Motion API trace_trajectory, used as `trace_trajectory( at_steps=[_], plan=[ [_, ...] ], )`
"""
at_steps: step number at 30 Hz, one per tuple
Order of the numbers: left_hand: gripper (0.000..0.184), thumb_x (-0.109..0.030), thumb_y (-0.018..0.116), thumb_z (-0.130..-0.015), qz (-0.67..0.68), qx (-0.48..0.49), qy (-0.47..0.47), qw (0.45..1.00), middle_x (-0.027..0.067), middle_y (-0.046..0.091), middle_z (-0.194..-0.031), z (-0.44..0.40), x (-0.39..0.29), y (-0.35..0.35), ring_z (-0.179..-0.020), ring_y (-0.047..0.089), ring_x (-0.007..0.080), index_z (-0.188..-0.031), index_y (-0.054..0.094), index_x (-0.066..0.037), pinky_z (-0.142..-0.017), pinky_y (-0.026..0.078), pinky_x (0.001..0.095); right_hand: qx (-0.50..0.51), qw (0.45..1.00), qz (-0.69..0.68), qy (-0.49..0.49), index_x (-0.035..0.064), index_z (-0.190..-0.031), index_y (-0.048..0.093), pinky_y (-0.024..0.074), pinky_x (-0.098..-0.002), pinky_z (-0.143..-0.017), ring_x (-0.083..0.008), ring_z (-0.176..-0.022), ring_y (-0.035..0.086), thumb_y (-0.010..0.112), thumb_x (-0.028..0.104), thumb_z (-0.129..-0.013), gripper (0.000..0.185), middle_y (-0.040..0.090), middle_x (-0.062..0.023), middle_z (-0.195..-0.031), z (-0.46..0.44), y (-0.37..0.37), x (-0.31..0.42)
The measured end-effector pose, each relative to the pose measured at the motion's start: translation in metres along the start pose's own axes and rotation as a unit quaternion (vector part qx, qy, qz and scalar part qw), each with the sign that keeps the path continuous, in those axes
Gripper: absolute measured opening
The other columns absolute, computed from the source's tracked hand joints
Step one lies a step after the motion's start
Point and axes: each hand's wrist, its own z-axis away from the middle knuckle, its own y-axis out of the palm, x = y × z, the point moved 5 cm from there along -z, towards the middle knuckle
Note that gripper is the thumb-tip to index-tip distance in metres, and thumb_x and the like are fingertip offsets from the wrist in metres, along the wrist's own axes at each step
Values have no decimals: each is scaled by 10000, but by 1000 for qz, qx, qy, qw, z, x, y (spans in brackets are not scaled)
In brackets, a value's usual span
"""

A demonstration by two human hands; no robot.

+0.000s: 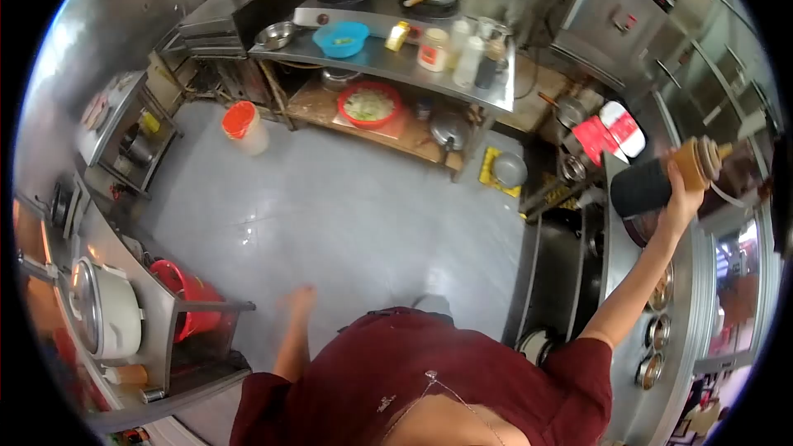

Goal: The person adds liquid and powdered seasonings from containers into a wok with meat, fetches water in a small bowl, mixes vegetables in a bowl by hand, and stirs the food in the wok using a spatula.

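My right hand [682, 190] is raised at the right, its fingers wrapped round a squeeze bottle [644, 188]. The bottle is dark over its lower part and amber near the pale nozzle cap. It tilts, with the nozzle up and to the right, above the right-hand counter [621, 260]. My left hand [299, 301] hangs low beside my body over the grey floor. Motion blurs its fingers, and no object shows in it.
Ahead, a steel table [380, 54] holds a blue basin [340, 38] and several bottles. Below it sits a red basin [369, 106] of chopped pale food. A red-rimmed bucket [245, 128] stands on the floor. At left are a rice cooker [103, 310] and red bucket [197, 306].
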Motion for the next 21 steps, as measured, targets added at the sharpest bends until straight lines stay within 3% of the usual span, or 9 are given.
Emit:
trace_trajectory(
  at_steps=[1,2,3,6,9,13,17,19,21],
  plan=[
    [340,-291,455,-796,59,44,-57,996,188,612,-811,-25,-18,-12,-819,593,312,-890,589,7,-737,457,370,15,999,17,-24,-21,-1139,466,423,-319,-857,-194,-922,564,634,18,-736,438,576,-116,-1001,-13,47,-1],
    [319,-300,455,-818,116,-9,-57,992,188,596,-922,-55,-27,-14,-890,567,315,-915,595,-30,-756,433,429,27,997,62,-38,-20,-1125,479,420,-300,-846,-176,-913,560,653,42,-726,439,579,-105,-1004,-27,91,-5],
    [339,-316,459,-816,156,8,-52,986,194,604,-842,-78,-68,-52,-813,585,317,-870,601,-13,-697,448,410,41,992,107,-53,-20,-1111,493,416,-282,-835,-158,-904,557,672,66,-716,442,581,-93,-1007,-41,133,-14],
    [243,-219,522,-802,243,-23,83,966,191,602,-809,-190,-124,-106,-736,594,245,-850,590,10,-644,464,339,111,973,191,-69,1,-1065,523,416,-261,-792,-137,-887,550,705,122,-675,447,591,-75,-987,-90,246,-69],
    [194,-148,548,-789,306,-87,95,943,168,596,-876,-286,-158,-179,-782,587,219,-899,583,9,-676,468,300,143,961,219,-93,13,-1065,524,432,-280,-783,-167,-891,569,701,181,-644,487,599,-107,-989,-133,369,-106],
    [225,-154,541,-804,371,-191,34,908,127,596,-897,-402,-78,-211,-851,565,184,-953,562,13,-704,464,293,196,939,257,-118,-4,-1118,489,448,-324,-801,-268,-944,577,679,244,-582,620,582,-188,-1021,-205,538,-166],
    [221,-185,534,-807,312,-143,-155,926,101,606,-787,-412,7,-212,-763,570,180,-905,583,7,-667,453,295,272,887,342,-146,-26,-1053,480,460,-406,-752,-366,-881,573,674,307,-561,625,594,-241,-903,-271,706,-247],
    [239,-230,523,-812,338,-158,-216,902,62,539,-638,-406,50,-182,-548,532,142,-767,552,3,-476,430,282,304,854,401,-130,-11,-1055,472,470,-416,-742,-365,-861,582,686,330,-572,629,600,-227,-881,-292,782,-288],
    [238,-243,524,-809,462,-132,-311,820,40,499,-553,-394,71,-155,-419,483,131,-682,489,-45,-347,377,258,339,828,430,-120,6,-1089,448,475,-426,-730,-351,-880,575,700,315,-581,646,586,-216,-942,-307,851,-339]
  ],
)
